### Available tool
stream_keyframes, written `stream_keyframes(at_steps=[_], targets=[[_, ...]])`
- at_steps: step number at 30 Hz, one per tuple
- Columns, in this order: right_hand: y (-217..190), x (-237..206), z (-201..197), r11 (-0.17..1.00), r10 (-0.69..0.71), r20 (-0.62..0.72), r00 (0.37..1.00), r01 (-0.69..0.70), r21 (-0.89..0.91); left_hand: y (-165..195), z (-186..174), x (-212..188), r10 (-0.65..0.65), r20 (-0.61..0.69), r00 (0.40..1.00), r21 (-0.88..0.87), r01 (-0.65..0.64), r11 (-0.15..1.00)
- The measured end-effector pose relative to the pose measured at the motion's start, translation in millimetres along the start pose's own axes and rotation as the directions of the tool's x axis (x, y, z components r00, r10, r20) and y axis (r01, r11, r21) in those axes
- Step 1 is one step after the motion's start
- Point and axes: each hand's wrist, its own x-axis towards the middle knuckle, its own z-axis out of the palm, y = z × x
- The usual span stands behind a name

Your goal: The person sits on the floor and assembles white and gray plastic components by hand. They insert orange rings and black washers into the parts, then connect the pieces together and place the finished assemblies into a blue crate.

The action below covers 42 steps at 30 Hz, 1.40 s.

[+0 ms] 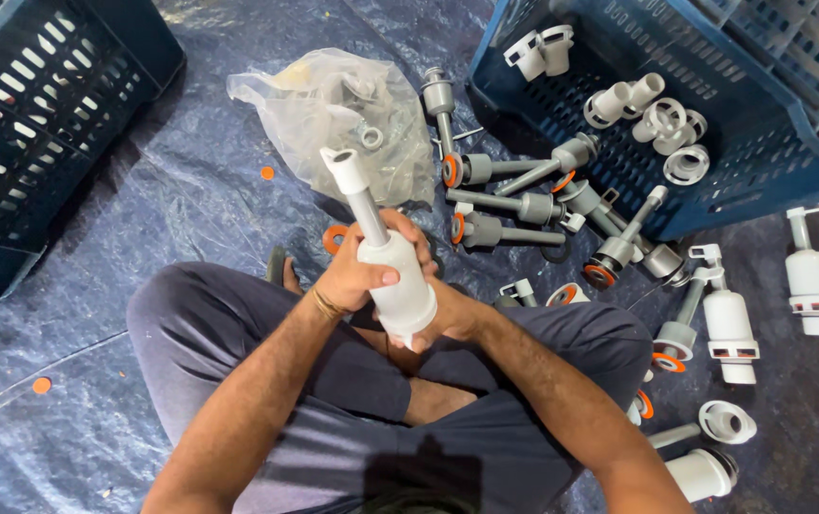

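Blue tarpaulin (143, 190) covers the floor where both hands, left hand (357, 271) and right hand (448, 314), each grip closed, clasp the white plastic valve assembly (395, 276) above the lap; it looks light, rigid, smooth, best held around its wide body.

white valve (390, 271), blue crate (771, 143), orange washers (451, 170)

Crinkled blue tarpaulin (190, 200) covers the floor — evenly, softly lit.
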Motion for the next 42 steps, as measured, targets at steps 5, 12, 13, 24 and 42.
stream_keyframes(at_steps=[5,12,13,24,42], targets=[[10.4,28.0,-0.8,0.707,-0.475,-0.601,0.643,-0.129,-0.696,-13.2,-0.5,8.9,0.288,-0.495,0.82,0.549,0.038,0.835],[7.7,-4.2,-2.4,0.961,0.076,0.315,0.946,-0.153,0.229,-10.2,3.8,-5.3,-0.047,0.131,0.99,0.053,0.041,0.998],[7.7,-9.5,-0.3,0.986,0.075,0.304,0.95,-0.117,0.122,-6.5,4.8,-7.7,-0.076,0.168,0.983,0.125,0.055,0.991],[-9.9,22.4,-0.5,0.694,-0.475,-0.514,0.714,-0.055,-0.718,-5.0,12.9,7.9,0.393,-0.379,0.838,0.817,0.103,0.568],[5.0,16.4,-11.1,0.746,-0.444,-0.405,0.799,0.08,-0.661,-23.0,-0.8,6.7,0.281,-0.482,0.83,0.546,0.034,0.837]])
